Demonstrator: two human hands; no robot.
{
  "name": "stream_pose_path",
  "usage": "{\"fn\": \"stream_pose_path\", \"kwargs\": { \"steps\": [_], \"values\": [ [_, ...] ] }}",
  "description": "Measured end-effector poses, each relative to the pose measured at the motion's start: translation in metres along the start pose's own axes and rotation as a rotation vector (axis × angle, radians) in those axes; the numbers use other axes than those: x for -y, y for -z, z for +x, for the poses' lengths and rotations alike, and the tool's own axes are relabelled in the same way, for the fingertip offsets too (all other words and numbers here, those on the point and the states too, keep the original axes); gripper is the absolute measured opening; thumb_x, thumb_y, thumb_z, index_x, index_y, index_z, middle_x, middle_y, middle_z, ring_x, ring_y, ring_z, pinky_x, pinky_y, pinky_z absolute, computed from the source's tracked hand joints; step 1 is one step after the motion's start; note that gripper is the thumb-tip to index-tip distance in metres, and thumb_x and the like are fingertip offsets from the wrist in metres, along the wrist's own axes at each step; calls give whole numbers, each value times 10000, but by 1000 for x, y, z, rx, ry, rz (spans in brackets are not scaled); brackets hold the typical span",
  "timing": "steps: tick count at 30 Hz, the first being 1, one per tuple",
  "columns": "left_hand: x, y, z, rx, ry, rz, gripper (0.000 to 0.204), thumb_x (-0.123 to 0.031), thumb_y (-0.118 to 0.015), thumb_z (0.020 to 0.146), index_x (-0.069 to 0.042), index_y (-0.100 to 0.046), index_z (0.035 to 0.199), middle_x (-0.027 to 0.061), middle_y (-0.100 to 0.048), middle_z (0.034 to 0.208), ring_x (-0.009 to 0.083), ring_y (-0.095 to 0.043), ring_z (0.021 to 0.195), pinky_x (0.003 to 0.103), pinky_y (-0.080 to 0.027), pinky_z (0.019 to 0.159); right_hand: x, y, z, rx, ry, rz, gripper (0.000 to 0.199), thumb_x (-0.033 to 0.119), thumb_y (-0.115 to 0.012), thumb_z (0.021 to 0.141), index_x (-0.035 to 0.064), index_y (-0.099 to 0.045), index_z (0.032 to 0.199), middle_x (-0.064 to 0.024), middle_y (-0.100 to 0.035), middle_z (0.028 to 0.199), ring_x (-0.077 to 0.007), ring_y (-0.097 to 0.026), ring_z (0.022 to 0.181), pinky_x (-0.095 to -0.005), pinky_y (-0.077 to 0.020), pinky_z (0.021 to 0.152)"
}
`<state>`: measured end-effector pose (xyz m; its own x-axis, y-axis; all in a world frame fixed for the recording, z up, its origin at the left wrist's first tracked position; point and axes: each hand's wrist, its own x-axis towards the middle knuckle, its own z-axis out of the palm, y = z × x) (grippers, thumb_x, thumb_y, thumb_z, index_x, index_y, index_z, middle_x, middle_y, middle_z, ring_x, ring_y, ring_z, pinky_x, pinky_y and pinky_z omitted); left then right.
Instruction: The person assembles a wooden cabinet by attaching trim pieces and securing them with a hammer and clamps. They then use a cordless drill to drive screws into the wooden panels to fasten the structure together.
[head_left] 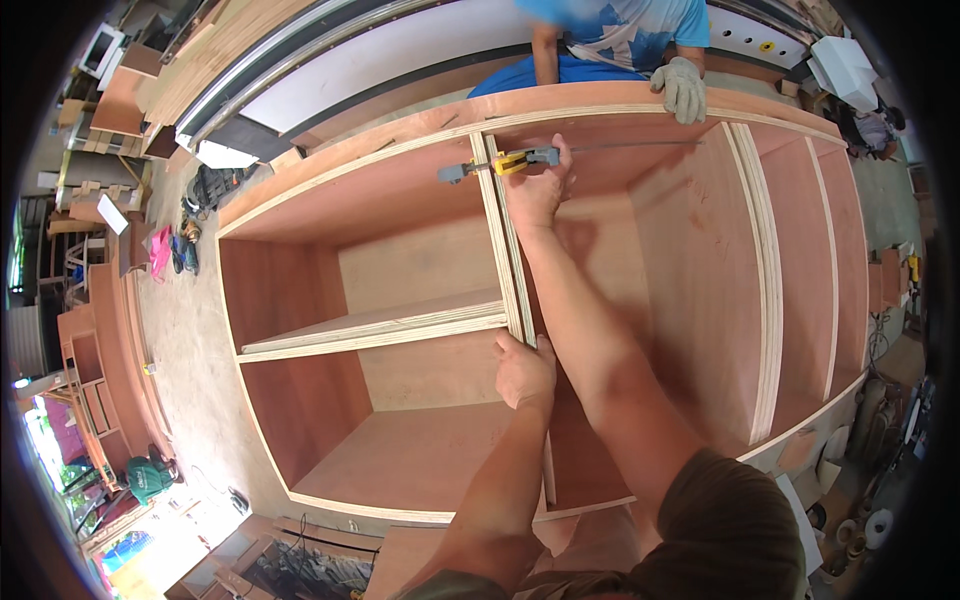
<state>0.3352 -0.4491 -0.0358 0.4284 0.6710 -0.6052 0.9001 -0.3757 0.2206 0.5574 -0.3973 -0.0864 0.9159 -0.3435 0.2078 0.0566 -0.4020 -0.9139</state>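
Observation:
A plywood cabinet carcass [350, 515] lies on its back with its compartments facing up. My right hand [540, 195] is closed at a bar clamp [512, 162], with yellow body and grey jaws, near the far end of the doubled middle divider [508, 250]. The clamp's jaws straddle that divider, and its thin bar runs off to the right. Lower down, my left hand [526, 372] grips the same divider, fingers on either side of its edge, just below where the shelf [375, 332] meets it.
Across the cabinet's far side is a person in a blue and white shirt [640, 35], with a gloved hand [682, 90] on the rim. Another divider [755, 280] stands to the right. A backpack [212, 188] and a pink item [160, 250] lie on the floor at left.

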Motion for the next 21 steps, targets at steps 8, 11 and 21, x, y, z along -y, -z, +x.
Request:
{"fn": "stream_pose_path", "kwargs": {
  "steps": [8,11,21],
  "values": [
    [4,0,3,-11,-33,-11,561,-390,-627,861,-27,-386,1214,189,-550,1195,392,-641,938,494,-522,762,22,11,5,-81,-102,-149,807,314,-838,638,142,-437,1316,-54,-548,1277,-379,-427,1227,-628,-265,1021],
    [4,1,-2,-32,-53,-22,553,-389,-628,860,-28,-393,1206,192,-555,1185,398,-637,948,498,-521,765,33,37,0,-161,71,-132,774,259,-836,624,100,-453,1278,-84,-558,1233,-359,-452,1172,-575,-310,979],
    [7,8,-6,-37,-115,-96,509,-350,-635,869,-40,-399,1196,203,-553,1179,385,-614,1029,478,-512,838,40,282,-97,55,-35,319,646,35,-822,693,61,-465,1230,-98,-482,1216,-200,-498,1120,-357,-469,936]
  ]
}}
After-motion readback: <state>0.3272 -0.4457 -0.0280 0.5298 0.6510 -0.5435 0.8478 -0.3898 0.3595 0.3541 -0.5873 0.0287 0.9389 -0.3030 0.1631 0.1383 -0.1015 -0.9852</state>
